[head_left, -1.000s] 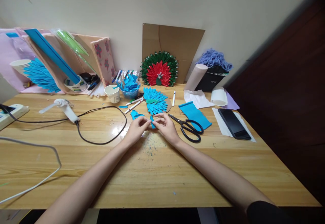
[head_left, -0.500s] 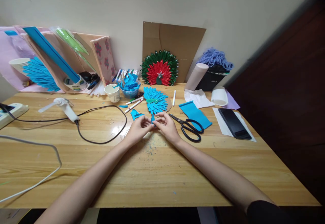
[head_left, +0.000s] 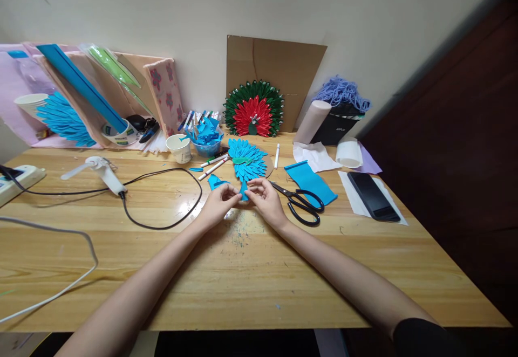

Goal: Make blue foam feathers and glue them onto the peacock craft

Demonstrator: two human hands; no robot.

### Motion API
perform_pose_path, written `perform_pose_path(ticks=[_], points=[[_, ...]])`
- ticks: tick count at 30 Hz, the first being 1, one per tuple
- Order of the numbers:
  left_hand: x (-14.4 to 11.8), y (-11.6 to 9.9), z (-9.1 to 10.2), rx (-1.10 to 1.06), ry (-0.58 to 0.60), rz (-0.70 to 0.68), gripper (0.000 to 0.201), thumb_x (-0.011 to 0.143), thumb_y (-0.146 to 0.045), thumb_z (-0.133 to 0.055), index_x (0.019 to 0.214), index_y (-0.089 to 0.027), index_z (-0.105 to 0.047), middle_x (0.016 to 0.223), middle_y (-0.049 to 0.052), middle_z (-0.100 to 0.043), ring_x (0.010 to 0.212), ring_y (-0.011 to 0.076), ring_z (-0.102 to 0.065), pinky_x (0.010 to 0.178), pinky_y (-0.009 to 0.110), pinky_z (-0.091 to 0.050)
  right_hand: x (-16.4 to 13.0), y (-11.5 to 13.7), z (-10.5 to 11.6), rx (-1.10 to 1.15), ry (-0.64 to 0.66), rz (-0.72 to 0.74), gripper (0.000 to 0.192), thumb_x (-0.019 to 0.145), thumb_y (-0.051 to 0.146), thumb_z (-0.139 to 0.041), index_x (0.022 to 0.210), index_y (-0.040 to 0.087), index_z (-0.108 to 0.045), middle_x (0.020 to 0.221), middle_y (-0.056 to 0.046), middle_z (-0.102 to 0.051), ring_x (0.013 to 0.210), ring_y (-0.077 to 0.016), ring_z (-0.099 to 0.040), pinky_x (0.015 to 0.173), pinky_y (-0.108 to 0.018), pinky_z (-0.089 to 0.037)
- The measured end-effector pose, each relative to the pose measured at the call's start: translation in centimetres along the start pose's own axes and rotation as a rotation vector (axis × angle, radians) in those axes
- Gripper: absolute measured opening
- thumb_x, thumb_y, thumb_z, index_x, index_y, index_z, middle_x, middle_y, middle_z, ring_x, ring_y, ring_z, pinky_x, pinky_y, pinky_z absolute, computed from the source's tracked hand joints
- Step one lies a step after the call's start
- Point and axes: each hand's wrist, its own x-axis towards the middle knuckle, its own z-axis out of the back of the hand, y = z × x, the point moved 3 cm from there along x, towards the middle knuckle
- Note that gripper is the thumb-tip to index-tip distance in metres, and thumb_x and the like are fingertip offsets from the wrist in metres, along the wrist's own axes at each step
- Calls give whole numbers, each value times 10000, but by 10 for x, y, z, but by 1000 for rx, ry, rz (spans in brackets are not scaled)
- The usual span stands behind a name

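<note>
My left hand (head_left: pixel 218 206) and my right hand (head_left: pixel 265 200) meet at the middle of the wooden table (head_left: pixel 243 270), both pinching one small blue paper piece (head_left: pixel 243 192) between their fingertips. Just beyond it lies a blue paper feather fan on a cardboard disc (head_left: pixel 246 162). Another folded blue scrap (head_left: pixel 216 182) rests left of my fingers. Black scissors (head_left: pixel 301 206) lie right beside my right hand.
A glue gun (head_left: pixel 101 172) with its black cord (head_left: pixel 170 206) lies at left, with a power strip (head_left: pixel 16 179) at the far left. A blue paper strip (head_left: pixel 311 182), phone (head_left: pixel 372 195), paper cup (head_left: pixel 180 148), markers (head_left: pixel 212 165), bowl of blue pieces (head_left: pixel 207 137) and red-green fan (head_left: pixel 254 110) stand behind.
Both hands have shifted slightly away from me with the blue piece still pinched; the fingers have worked it a little. Nothing else has moved.
</note>
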Motion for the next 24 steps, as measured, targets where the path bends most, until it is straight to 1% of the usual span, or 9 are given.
perform_pose_path(ticks=[3, 12, 17, 21, 24], points=[[0, 0, 1, 4, -7, 0, 216, 702, -330, -635, 748, -152, -522, 663, -6, -566, 613, 128, -559, 598, 260, -448, 0, 0, 1, -29, -9, 24, 228, 737, 290, -624, 915, 204, -512, 825, -17, -585, 796, -141, -582, 639, -244, -507], [1, 1, 1, 3, -8, 6, 216, 706, -332, -627, 756, -148, -525, 665, 4, -576, 625, 138, -565, 608, 271, -455, 0, 1, 3, -85, -32, 66, 189, 756, 263, -603, 909, 190, -520, 868, -27, -590, 800, -136, -579, 681, -244, -484], [0, -2, 2, 8, -8, -1, 227, 707, -348, -630, 765, -144, -548, 690, 12, -582, 650, 136, -562, 616, 264, -457, -2, -1, 0, -73, 8, 70, 190, 767, 275, -597, 923, 201, -519, 837, -18, -587, 788, -137, -584, 649, -237, -495], [-1, -2, 2, 9, -7, -1, 252, 697, -376, -637, 730, -142, -549, 684, 14, -581, 641, 139, -566, 609, 269, -461, -3, -3, -1, -51, 18, 72, 216, 743, 277, -631, 911, 212, -512, 840, -12, -585, 787, -138, -587, 653, -243, -505], [0, -3, 2, -5, -36, 12, 274, 685, -395, -646, 727, -143, -546, 666, 12, -584, 624, 141, -573, 604, 275, -466, -3, -2, -1, -56, 18, 75, 231, 732, 269, -645, 912, 212, -513, 831, -10, -578, 787, -136, -585, 656, -243, -505]])
